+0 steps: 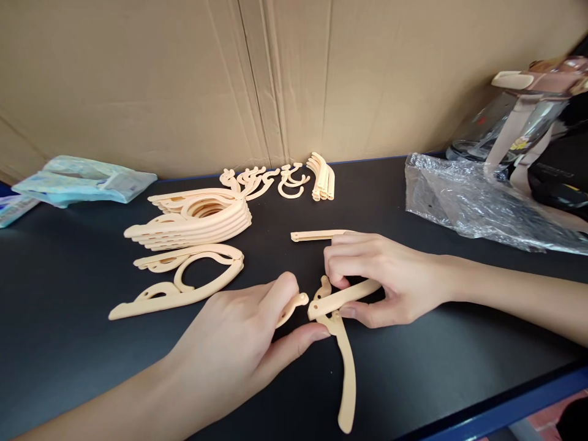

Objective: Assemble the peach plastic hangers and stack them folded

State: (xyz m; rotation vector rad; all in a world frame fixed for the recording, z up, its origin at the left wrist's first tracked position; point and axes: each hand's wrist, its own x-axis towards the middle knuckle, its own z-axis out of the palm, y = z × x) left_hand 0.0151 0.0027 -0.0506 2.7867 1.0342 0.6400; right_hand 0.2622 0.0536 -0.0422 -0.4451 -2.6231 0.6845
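Note:
My left hand (239, 331) curls its fingers round a small beige plastic hanger piece (291, 309), most of it hidden in the grip. The left thumb reaches toward the parts in front of me. A slightly curved hanger arm (342, 299) is pinched between the thumb and fingers of my right hand (383, 275), its holed end pointing left. Below and crossing it is another hanger arm (348, 373), which curves toward me. Whether these two are joined, I cannot tell. Just beyond my right fingers lies a straight-looking arm (316, 235), partly covered by the hand.
Left of my hands are a folded hanger (184, 297) and a stack of folded hangers (220, 220). Behind them are loose hooks (291, 184) and short arms (323, 177). A tissue pack (87, 180), clear plastic bag (468, 199) and bottle (500, 125) flank the black tabletop (275, 404).

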